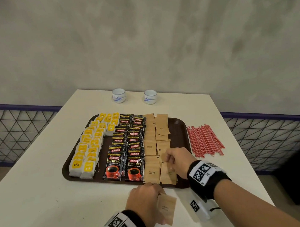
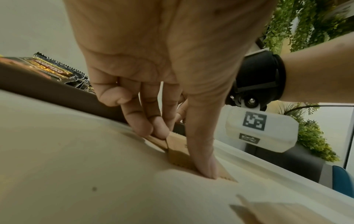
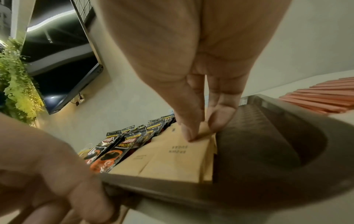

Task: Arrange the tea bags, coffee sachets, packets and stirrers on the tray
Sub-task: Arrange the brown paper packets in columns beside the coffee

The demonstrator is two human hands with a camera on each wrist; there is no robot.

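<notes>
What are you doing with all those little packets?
A person is lining up drink supplies on a brown tray. Yellow tea bags and black coffee sachets already sit in rows. The right hand pinches a brown sugar packet in the right-hand row on the tray. The left hand holds another sugar packet down on the white table in front of the tray. The red stirrers lie on the table beside the tray, not yet on it.
</notes>
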